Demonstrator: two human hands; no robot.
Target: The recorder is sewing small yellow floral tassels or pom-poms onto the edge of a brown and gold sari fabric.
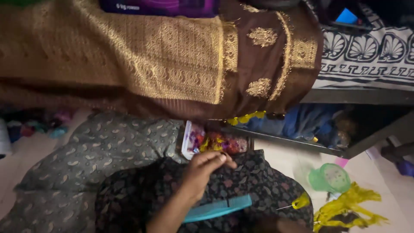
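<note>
Fingers of the left hand (206, 169) curl narrowly together, tips pinched near the near edge of a packet (214, 142) of bright bits; whether they grip anything I cannot tell. The hand lies on a dark floral cloth (254, 181) spread over the lap, and the packet sits just beyond it, touching the cloth's far edge, below a row of yellow tassels (246, 118) that hang from the hem of a brown sari (263, 64). A teal comb (220, 209) rests on the dark cloth just beside the forearm. At the bottom edge of the view, part of the right hand (286, 225) shows near a needle (284, 207) with a yellow tassel (301, 201) at its tip; its fingers are too dim and cut off to judge. Grey paisley cloth (95, 151) lies to the left. On the floor to the right sit a green cup (330, 177) and a heap of yellow thread (349, 207). Gold brocade (129, 51) drapes over the bed's edge, beside a black-and-white sheet (371, 56).
</note>
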